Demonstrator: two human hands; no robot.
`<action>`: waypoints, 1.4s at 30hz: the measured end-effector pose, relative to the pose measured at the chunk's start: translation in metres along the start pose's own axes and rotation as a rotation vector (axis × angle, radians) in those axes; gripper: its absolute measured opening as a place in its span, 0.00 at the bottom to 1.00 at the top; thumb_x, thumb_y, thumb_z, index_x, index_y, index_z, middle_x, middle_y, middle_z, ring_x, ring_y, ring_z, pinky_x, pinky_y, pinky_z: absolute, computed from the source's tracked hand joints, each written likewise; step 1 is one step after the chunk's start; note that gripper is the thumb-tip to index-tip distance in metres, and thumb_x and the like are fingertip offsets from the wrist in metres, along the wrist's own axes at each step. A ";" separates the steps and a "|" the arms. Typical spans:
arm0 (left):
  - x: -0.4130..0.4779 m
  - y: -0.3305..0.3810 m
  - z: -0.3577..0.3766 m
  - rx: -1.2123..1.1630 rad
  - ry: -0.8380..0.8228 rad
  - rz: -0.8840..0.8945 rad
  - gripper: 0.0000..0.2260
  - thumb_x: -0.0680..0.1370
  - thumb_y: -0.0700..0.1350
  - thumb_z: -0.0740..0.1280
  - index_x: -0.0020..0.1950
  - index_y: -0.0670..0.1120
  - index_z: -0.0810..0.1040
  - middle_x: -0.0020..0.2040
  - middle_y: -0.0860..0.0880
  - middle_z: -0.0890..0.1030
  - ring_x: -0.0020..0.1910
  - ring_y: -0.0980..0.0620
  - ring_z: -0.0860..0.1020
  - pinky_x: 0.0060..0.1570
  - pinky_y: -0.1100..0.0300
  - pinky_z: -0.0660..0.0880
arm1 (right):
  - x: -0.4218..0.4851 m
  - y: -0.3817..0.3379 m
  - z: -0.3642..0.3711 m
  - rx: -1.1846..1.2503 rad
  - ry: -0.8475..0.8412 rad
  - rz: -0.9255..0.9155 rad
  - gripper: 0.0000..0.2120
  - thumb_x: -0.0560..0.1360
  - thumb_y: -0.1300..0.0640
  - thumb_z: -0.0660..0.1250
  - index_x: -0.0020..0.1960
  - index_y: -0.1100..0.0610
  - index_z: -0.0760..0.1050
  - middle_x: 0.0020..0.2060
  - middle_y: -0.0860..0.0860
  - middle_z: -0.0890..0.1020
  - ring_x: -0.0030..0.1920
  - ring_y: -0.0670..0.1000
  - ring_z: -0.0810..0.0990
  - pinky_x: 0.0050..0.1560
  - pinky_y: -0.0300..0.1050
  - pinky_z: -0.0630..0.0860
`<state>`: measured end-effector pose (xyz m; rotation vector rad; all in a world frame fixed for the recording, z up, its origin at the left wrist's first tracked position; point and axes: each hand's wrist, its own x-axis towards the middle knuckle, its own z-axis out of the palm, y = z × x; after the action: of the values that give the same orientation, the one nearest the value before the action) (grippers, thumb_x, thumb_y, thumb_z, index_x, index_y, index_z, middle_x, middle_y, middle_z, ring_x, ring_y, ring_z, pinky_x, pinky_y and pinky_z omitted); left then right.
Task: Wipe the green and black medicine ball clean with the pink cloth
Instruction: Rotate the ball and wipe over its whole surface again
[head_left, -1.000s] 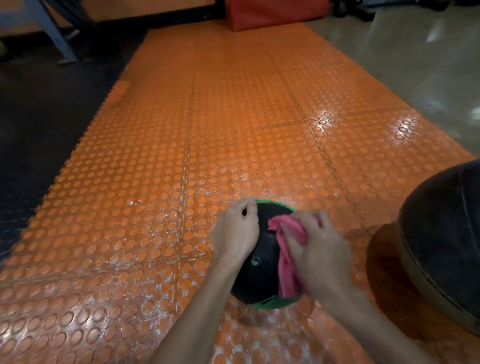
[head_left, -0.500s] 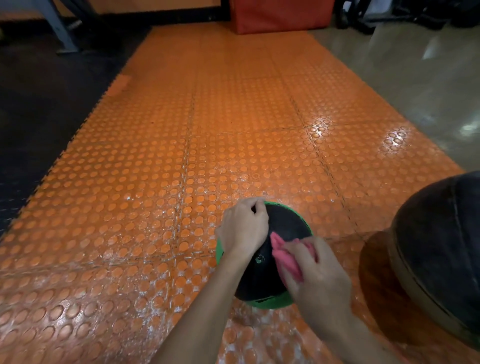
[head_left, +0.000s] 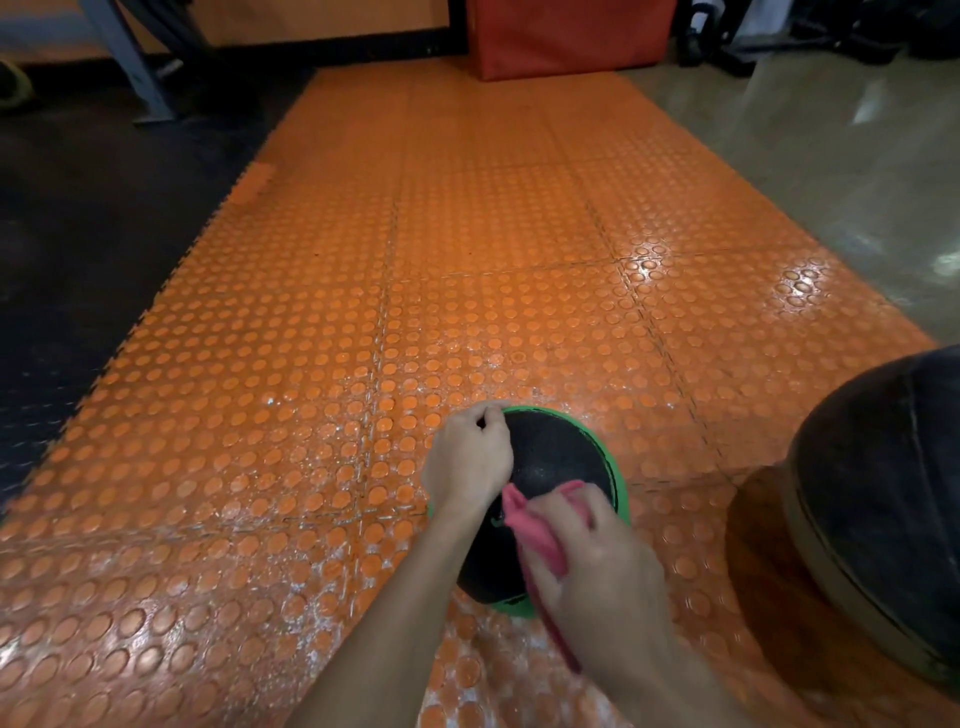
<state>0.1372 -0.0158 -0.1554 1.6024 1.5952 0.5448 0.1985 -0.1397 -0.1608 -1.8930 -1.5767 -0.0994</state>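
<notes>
The green and black medicine ball (head_left: 558, 457) sits on the orange studded floor mat (head_left: 322, 415), low in the middle of the view. My left hand (head_left: 467, 460) grips the ball's upper left side, fingers curled over its top edge. My right hand (head_left: 605, 566) holds the bunched pink cloth (head_left: 532, 532) and presses it against the near part of the ball's black face. The ball's near right side is hidden behind my right hand.
A large dark ball (head_left: 883, 509) stands close on the right of the mat. A red padded block (head_left: 566, 31) stands at the mat's far end. Black flooring (head_left: 78, 218) lies to the left, with a grey metal frame leg (head_left: 130, 62). Shiny bare floor (head_left: 857, 171) lies to the right.
My right hand has dragged the pink cloth down the ball's black face toward me. My left hand has kept its hold on the ball's upper left.
</notes>
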 end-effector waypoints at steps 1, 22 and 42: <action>-0.001 -0.002 0.000 -0.006 0.013 0.004 0.15 0.81 0.49 0.54 0.56 0.57 0.79 0.46 0.55 0.80 0.36 0.58 0.73 0.35 0.62 0.70 | -0.002 -0.002 0.002 -0.004 -0.011 -0.035 0.12 0.73 0.44 0.57 0.45 0.49 0.74 0.36 0.48 0.74 0.28 0.48 0.72 0.21 0.40 0.69; -0.016 -0.048 -0.012 -0.215 0.047 0.018 0.17 0.80 0.58 0.53 0.67 0.58 0.69 0.69 0.57 0.68 0.69 0.53 0.65 0.69 0.48 0.61 | 0.087 0.056 0.020 0.420 -0.246 0.227 0.08 0.75 0.53 0.64 0.52 0.50 0.79 0.48 0.47 0.81 0.50 0.49 0.78 0.51 0.45 0.73; -0.019 -0.046 -0.002 -0.202 0.060 0.159 0.13 0.81 0.52 0.56 0.63 0.59 0.74 0.66 0.59 0.72 0.67 0.56 0.67 0.69 0.51 0.61 | 0.100 0.040 0.015 0.015 -0.280 0.321 0.08 0.75 0.48 0.61 0.49 0.47 0.77 0.47 0.52 0.79 0.46 0.54 0.77 0.38 0.43 0.72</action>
<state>0.1050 -0.0384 -0.1852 1.5798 1.4137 0.8191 0.2557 -0.0490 -0.1445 -2.1949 -1.4160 0.3283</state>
